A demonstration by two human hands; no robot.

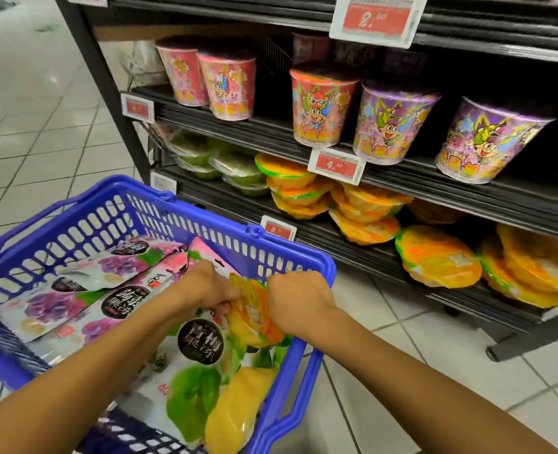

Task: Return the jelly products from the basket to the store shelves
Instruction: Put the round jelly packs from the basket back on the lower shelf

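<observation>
A blue plastic basket [133, 204] fills the lower left, packed with jelly bags: purple grape ones [55, 306], a pink one [205, 253] and a green plum one [192, 388]. At the basket's right side my left hand [212, 290] and my right hand [297, 299] both grip an orange jelly cup pack [254, 316], held on edge between them. Another yellow pack [235, 411] lies lower in the basket. Matching orange packs [438, 257] are stacked on the bottom shelf to the right.
Black store shelving [467, 198] runs across the right. Its middle shelf carries large cartoon-printed cups [320, 106]; green packs [235, 168] sit left of the orange ones below. Price tags [336, 165] hang on the shelf edges. White tiled floor [35, 119] extends to the left.
</observation>
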